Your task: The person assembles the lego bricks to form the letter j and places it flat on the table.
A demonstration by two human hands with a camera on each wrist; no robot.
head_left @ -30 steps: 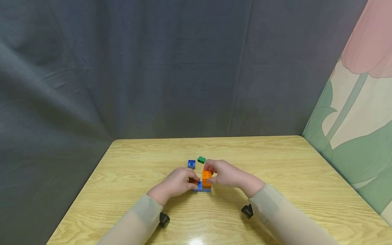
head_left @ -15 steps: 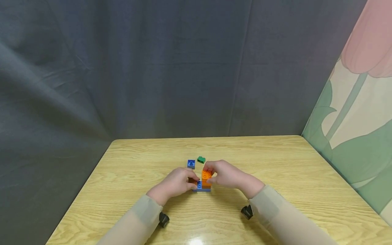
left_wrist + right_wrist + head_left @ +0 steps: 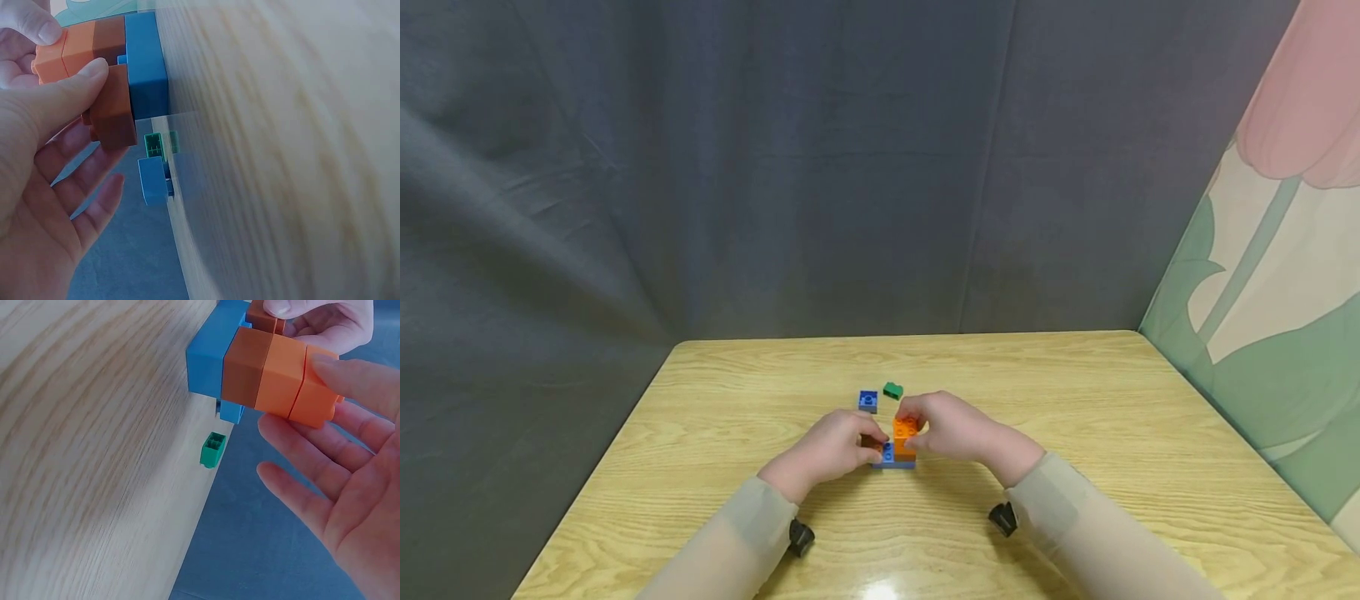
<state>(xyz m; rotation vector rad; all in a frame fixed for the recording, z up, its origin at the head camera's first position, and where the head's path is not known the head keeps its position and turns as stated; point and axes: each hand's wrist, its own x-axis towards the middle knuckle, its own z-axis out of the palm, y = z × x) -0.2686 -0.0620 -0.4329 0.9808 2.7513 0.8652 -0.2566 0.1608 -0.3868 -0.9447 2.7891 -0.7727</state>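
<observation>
A long blue building brick [image 3: 895, 465] lies on the table as a base. On its right end rises a stack of a brown brick [image 3: 248, 365], an orange brick [image 3: 280, 376] and a second orange brick [image 3: 312, 400] on top. My right hand [image 3: 951, 429] pinches the top orange brick between thumb and fingers; a thin seam shows below that brick in the right wrist view. Another brown brick [image 3: 114, 106] sits at the base's left end, studs outward, and my left hand [image 3: 835, 447] pinches it. The base's middle studs show between the hands.
Just behind the build lie a loose blue brick [image 3: 868, 402] and, farther back, a small green brick [image 3: 892, 391], lying on its side. The wooden table [image 3: 760, 367] ends at a dark curtain [image 3: 850, 208]. A flower-patterned panel [image 3: 1285, 317] stands to the right.
</observation>
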